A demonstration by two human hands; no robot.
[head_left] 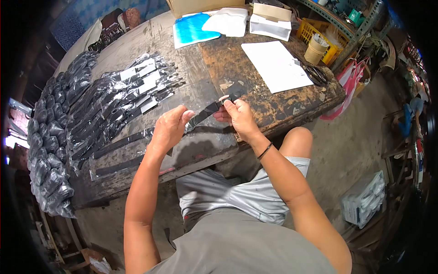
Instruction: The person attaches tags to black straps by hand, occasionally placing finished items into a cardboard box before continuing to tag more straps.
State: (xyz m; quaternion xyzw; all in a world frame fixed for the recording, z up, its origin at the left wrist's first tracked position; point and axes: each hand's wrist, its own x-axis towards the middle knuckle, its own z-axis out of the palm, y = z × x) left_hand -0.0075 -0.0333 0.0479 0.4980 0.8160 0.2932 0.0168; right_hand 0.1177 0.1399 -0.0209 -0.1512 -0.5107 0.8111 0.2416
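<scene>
A black strap [204,113], partly in clear plastic, runs slantwise over the table between my hands. My left hand [169,127] is closed round its middle, thumb and fingers pinched together. Farther along, my right hand [239,119] pinches the strap close to its end, where a small pale piece [223,97] shows at the fingers. The strap's far end [237,90] sticks out past the right fingers. Left of my hands lie several plastic-wrapped black straps [102,107] in rows, with white labels [148,82] on some.
Clear-wrapped black bundles [48,128] pile up along the table's left edge. White sheets [277,66], scissors [315,75], a blue-and-white packet [194,29] and a white box [270,23] lie on the worn table [219,59]. A yellow crate [321,39] stands behind.
</scene>
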